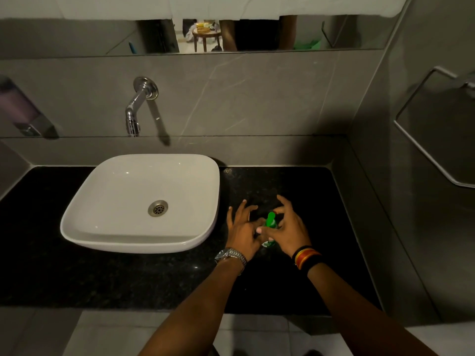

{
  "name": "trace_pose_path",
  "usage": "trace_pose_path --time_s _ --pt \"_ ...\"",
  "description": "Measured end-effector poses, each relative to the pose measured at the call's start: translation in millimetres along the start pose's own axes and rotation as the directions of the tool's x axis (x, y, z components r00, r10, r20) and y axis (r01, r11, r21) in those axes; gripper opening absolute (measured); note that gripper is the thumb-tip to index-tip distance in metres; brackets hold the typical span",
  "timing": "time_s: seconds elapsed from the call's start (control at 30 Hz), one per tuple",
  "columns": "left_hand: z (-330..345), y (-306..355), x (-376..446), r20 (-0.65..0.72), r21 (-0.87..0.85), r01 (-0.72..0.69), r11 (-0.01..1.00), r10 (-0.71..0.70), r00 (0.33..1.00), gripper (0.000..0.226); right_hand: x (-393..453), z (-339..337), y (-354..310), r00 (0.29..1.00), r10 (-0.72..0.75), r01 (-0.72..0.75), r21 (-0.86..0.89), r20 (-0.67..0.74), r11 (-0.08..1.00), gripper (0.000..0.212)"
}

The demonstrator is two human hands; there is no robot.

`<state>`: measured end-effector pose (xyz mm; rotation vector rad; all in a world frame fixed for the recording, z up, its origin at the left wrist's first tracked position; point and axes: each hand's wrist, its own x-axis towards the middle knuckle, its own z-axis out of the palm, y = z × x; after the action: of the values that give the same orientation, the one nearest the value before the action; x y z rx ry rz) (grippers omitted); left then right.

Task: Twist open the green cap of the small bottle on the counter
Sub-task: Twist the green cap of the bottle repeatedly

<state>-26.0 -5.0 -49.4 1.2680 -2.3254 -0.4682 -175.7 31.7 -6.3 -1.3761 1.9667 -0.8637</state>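
A white square basin (140,201) sits on a black speckled counter (102,276) in dim light, with a chrome wall tap (136,109) above it, grey marbled wall tiles (244,98) behind, a mirror strip (102,37) higher up and pale floor tiles (102,332) below.

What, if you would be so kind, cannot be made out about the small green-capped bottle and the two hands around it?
All in the head view:
- Small bottle: its body and label are mostly hidden behind both hands.
- Green cap: too small to tell whether it is loosened or tight.
- Left hand: its fingers by the bottle overlap the right hand's, so its grip is unclear.
- Right hand: its palm side is turned away, so its contact is unclear.
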Motion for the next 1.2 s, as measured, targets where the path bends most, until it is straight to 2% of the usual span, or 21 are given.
trace_pose_path --time_s 0.1,0.2,0.27,0.33,0.43,0.53,0.6,0.67,0.77,0.87,0.93,1.03,1.2 --pt "-1 1 1 -0.002 0.016 -0.009 1.0 0.009 1.0 0.045 -1 -1 10 0.998 -0.045 0.045 -0.006 0.051 0.999 0.094" --pt "-1 2 0 -0.005 0.001 -0.007 1.0 0.007 1.0 0.044 -1 -1 10 0.999 -0.023 0.02 -0.089 -0.033 0.996 0.083" --pt "1 2 -1 -0.03 -0.016 -0.001 1.0 0.0 1.0 0.037 -1 0 6 0.998 -0.02 0.015 -0.084 -0.058 0.996 0.087" --pt "2 1 0 -0.051 -0.017 -0.001 1.0 0.0 0.999 0.033 0 1 7 0.999 -0.046 0.046 -0.018 -0.012 0.999 0.096" --pt "2 1 1 -0.037 -0.004 0.0 1.0 0.0 0.999 0.043 -1 1 11 0.997 -0.076 0.077 -0.025 0.026 0.997 0.092" --pt "2 2 1 -0.027 0.001 0.0 1.0 0.0 1.0 0.042 0 2 7 0.997 -0.032 0.026 -0.093 -0.068 0.995 0.087" --pt "3 2 0 -0.037 -0.006 0.001 1.0 -0.001 0.999 0.038 0 3 2 0.997 -0.005 0.0 -0.061 -0.078 0.998 0.097" --pt "2 2 1 -0.053 -0.008 -0.004 1.0 0.004 0.999 0.036 0 3 5 1.0 -0.004 0.004 0.013 -0.012 1.0 0.107" --pt "1 3 2 -0.041 0.009 -0.002 1.0 0.003 0.999 0.043 -1 1 13 1.0 -0.003 0.001 0.061 0.028 0.998 0.099" --pt "2 3 0 -0.041 -0.001 0.0 1.0 0.0 0.999 0.043 0 1 11 0.999 -0.011 0.01 -0.025 -0.048 1.0 0.089" --pt "2 3 0 -0.043 -0.012 0.0 1.0 -0.001 0.999 0.041 2 1 6 0.998 -0.013 0.011 -0.032 -0.06 0.999 0.094" --pt "2 2 2 -0.042 -0.015 -0.003 1.0 0.002 0.999 0.04 2 0 5 1.0 -0.008 0.007 0.03 0.022 1.0 0.102" --pt "6 3 0 -0.071 -0.028 -0.008 1.0 0.006 0.997 0.038 -3 3 9 0.999 -0.034 0.033 -0.034 -0.029 0.999 0.071"
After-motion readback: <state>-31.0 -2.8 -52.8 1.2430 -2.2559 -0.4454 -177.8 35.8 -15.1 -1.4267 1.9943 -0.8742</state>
